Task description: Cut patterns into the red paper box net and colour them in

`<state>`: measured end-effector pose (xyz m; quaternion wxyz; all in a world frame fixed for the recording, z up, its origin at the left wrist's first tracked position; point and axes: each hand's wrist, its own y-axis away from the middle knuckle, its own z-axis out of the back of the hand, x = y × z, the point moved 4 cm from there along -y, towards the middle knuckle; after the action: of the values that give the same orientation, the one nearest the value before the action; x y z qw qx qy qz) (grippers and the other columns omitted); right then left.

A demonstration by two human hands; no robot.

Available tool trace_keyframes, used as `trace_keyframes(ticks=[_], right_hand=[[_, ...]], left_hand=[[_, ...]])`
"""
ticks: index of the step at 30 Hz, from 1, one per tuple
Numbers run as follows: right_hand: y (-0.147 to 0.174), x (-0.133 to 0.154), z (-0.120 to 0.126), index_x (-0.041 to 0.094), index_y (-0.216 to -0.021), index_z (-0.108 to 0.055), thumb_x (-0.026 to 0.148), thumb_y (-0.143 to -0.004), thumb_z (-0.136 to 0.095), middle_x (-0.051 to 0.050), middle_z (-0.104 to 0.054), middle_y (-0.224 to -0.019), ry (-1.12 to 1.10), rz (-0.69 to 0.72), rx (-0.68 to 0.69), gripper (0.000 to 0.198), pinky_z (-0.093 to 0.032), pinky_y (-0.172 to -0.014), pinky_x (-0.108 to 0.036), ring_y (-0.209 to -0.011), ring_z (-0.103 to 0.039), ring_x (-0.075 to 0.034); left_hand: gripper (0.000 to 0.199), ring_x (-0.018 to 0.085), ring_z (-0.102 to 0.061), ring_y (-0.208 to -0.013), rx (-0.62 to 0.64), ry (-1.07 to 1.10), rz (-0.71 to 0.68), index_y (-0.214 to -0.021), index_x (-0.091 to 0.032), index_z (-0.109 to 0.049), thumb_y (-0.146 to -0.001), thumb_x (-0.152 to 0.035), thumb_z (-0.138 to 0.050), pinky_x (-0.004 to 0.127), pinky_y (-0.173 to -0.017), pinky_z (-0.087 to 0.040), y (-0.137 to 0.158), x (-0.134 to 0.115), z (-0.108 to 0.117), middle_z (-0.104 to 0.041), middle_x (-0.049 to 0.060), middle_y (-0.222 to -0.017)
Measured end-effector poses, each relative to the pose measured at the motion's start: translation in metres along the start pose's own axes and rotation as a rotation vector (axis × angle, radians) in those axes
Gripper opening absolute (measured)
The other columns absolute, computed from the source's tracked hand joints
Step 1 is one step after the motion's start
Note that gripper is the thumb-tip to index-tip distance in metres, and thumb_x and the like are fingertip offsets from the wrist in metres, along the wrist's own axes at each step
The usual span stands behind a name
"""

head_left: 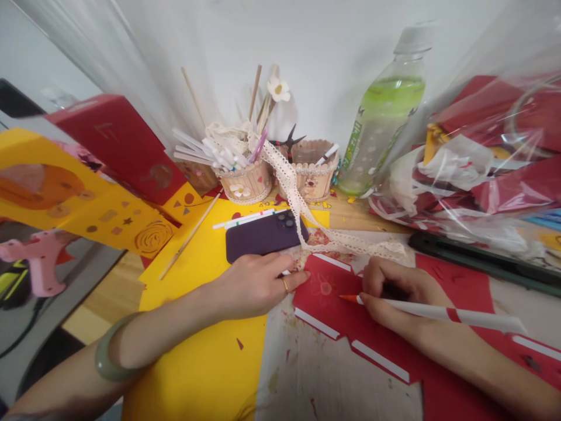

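My right hand (401,286) is closed around a white brush marker (438,310). Its orange tip points left, at or just above a piece of red cardboard (319,318). A faint orange flower drawing (325,287) lies left of the tip. My left hand (258,283) has its fingers bent together, touching the cardboard's left edge. Between those fingers shows the end of a small white piece (286,272), mostly hidden. White strips line the cardboard's edges. Just behind my left hand lies a dark purple phone (254,237), with white markers (245,219) behind it.
Decorated wooden pots (248,181) stand along the wall, lace trim (284,169) draping from one. A green drink bottle (381,117) stands beside them. At right sits a plastic bag of red scraps (495,158). Yellow paper (197,362) and a pink glue gun (39,257) are left.
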<state>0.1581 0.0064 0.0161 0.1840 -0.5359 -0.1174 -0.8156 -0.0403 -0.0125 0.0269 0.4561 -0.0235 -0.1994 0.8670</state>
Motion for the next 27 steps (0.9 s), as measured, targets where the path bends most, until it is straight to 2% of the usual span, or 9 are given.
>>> trace_keyframes(ticks=[11, 27], right_hand=[[0.0014, 0.0000, -0.0004, 0.022, -0.056, -0.035, 0.018, -0.072, -0.052, 0.005, -0.038, -0.053, -0.010, 0.019, 0.005, 0.024, -0.025, -0.042, -0.024, -0.048, -0.034, -0.010], [-0.0018, 0.0037, -0.0026, 0.023, -0.057, -0.040, 0.022, -0.072, -0.053, 0.004, -0.044, -0.053, 0.041, -0.024, 0.009, 0.020, -0.032, -0.043, -0.023, -0.049, -0.040, -0.012]], left_hand=[[0.021, 0.011, -0.055, -0.065, 0.015, 0.010, -0.003, -0.106, -0.019, -0.054, -0.096, -0.022, -0.036, 0.021, -0.049, -0.036, -0.0001, 0.0000, -0.0002, -0.059, 0.000, -0.080], [0.020, 0.010, -0.052, -0.061, 0.006, -0.004, 0.001, -0.104, -0.018, -0.056, -0.095, -0.021, -0.038, 0.020, -0.047, -0.033, -0.0013, 0.0005, 0.0003, -0.055, 0.000, -0.074]])
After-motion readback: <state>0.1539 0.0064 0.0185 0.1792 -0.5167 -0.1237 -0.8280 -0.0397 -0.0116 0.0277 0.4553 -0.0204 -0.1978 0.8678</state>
